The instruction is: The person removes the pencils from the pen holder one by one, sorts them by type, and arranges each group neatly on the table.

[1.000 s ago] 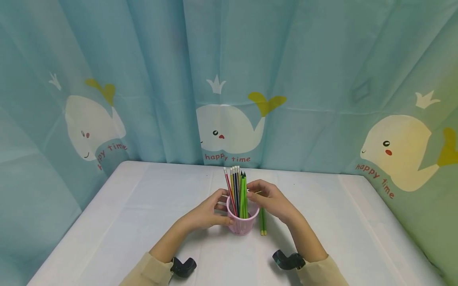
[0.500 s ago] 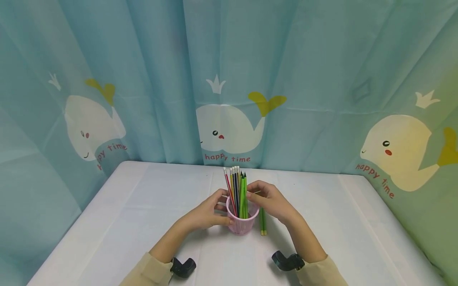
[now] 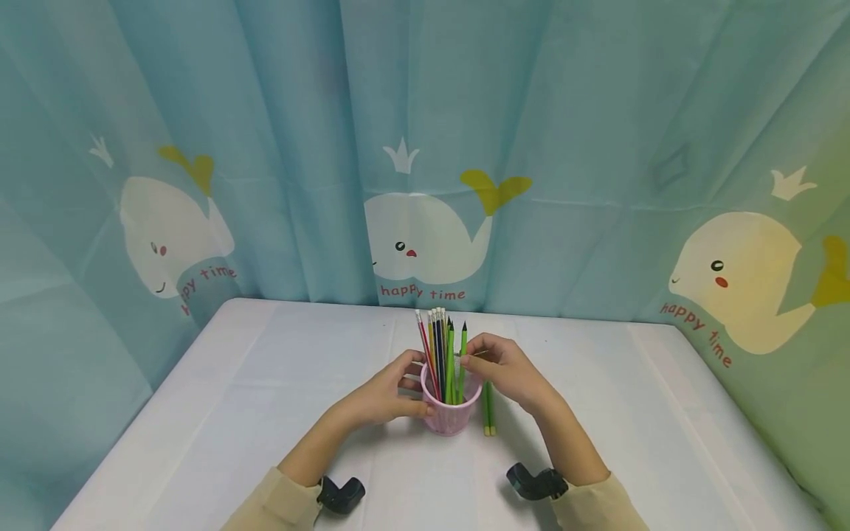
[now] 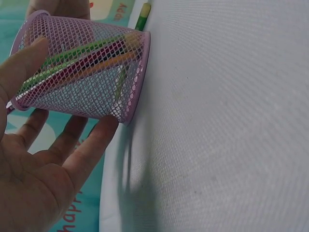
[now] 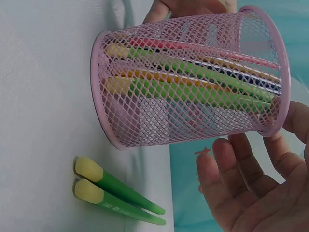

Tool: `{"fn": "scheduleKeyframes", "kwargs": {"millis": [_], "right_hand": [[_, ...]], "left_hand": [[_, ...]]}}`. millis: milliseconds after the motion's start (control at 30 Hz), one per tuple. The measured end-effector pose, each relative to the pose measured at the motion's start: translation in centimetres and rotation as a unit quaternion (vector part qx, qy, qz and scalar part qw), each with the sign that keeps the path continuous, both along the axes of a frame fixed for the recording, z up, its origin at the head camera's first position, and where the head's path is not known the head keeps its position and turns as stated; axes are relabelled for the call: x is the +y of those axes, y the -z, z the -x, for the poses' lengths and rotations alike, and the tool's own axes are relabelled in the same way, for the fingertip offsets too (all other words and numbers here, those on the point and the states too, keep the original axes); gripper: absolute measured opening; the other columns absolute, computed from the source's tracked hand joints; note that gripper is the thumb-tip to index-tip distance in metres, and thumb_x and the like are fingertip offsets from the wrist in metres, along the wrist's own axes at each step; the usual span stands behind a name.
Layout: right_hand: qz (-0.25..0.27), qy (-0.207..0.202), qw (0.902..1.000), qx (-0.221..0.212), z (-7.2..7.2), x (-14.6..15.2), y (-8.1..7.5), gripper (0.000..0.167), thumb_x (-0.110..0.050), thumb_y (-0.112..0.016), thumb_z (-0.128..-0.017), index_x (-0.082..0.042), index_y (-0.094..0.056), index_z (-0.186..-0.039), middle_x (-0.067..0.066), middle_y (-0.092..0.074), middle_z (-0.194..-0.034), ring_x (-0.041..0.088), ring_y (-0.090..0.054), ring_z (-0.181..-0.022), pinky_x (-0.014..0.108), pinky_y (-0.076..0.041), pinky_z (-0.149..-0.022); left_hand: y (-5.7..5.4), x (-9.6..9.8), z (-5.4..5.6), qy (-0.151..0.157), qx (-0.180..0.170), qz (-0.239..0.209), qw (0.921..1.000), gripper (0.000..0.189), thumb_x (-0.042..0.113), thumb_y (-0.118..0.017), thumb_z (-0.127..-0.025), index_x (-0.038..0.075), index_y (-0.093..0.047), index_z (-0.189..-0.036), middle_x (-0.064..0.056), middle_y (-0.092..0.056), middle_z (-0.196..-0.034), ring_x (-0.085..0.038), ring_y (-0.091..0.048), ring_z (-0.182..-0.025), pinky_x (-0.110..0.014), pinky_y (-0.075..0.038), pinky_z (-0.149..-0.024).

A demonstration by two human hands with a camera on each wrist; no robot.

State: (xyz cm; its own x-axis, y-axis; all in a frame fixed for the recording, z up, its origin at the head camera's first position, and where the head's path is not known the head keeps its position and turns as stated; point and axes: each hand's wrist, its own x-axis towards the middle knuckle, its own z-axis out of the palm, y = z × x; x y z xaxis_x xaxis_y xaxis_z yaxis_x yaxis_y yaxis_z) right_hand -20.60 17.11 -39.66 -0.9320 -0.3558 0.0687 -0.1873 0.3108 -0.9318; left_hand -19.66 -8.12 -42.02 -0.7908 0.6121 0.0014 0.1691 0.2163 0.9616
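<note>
A pink mesh pencil cup [image 3: 449, 422] stands upright on the table with several pencils [image 3: 437, 354] in it, red, yellow, dark blue and green. My left hand [image 3: 381, 394] holds the cup from its left side, thumb at the near rim and fingers around the far side. At the cup's right rim, my right hand [image 3: 510, 375] pinches a green pencil [image 3: 463, 341] near its upper part. That pencil's black tip points up and its lower part is inside the cup. Two green pencils [image 5: 123, 207] with yellow ends lie side by side on the table, right of the cup.
The white table [image 3: 285, 369] runs back to a blue-green curtain [image 3: 584, 147] printed with whales. Black wrist-worn devices [image 3: 341, 495] sit at both sleeves.
The green pencil at my right fingertips has shifted slightly right, apart from the other green pencils. My right hand has moved slightly right with it. My left hand stays on the cup.
</note>
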Motion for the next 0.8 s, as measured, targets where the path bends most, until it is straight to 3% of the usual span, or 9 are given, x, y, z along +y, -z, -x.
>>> {"fn": "scheduleKeyframes", "kwargs": {"millis": [233,400,667,800], "right_hand": [[0.005,0.005,1.0,0.001,-0.1,0.3,-0.5,0.019,-0.013,-0.066,-0.095,0.002,-0.061,-0.104,0.01,-0.063,-0.097,0.033,-0.061,-0.091,0.04,-0.056,-0.079],[0.012,0.006,0.9999,0.001,-0.2,0.5,-0.9,0.02,-0.015,-0.066,-0.095,0.002,-0.061,-0.105,0.01,-0.063,-0.097,0.034,-0.061,-0.09,0.034,-0.056,-0.077],[0.028,0.013,0.9995,0.006,-0.7,0.7,-1.7,0.016,-0.014,-0.065,-0.095,-0.002,-0.06,-0.104,0.011,-0.064,-0.102,0.035,-0.063,-0.095,0.04,-0.058,-0.083],[0.038,0.01,0.9992,0.01,-0.8,0.9,-2.1,0.016,-0.014,-0.065,-0.096,-0.001,-0.059,-0.105,0.012,-0.063,-0.105,0.029,-0.065,-0.095,0.039,-0.058,-0.085]], "left_hand": [[0.0,0.1,0.0,-0.005,-0.003,0.005,1.0,0.071,0.011,-0.079,-0.08,0.006,-0.04,-0.139,-0.021,-0.054,-0.134,-0.035,-0.06,-0.119,-0.051,-0.051,-0.099],[0.0,0.1,0.0,-0.006,-0.005,0.005,1.0,0.071,0.011,-0.08,-0.08,0.005,-0.04,-0.138,-0.021,-0.054,-0.134,-0.035,-0.06,-0.119,-0.053,-0.05,-0.1],[0.2,0.1,0.2,-0.005,-0.008,0.006,0.9999,0.073,0.012,-0.08,-0.08,0.005,-0.039,-0.14,-0.021,-0.054,-0.134,-0.035,-0.06,-0.119,-0.054,-0.049,-0.101],[0.3,0.0,0.2,-0.003,-0.007,0.006,1.0,0.072,0.012,-0.08,-0.081,0.005,-0.039,-0.139,-0.021,-0.054,-0.134,-0.035,-0.06,-0.119,-0.053,-0.05,-0.1]]}}
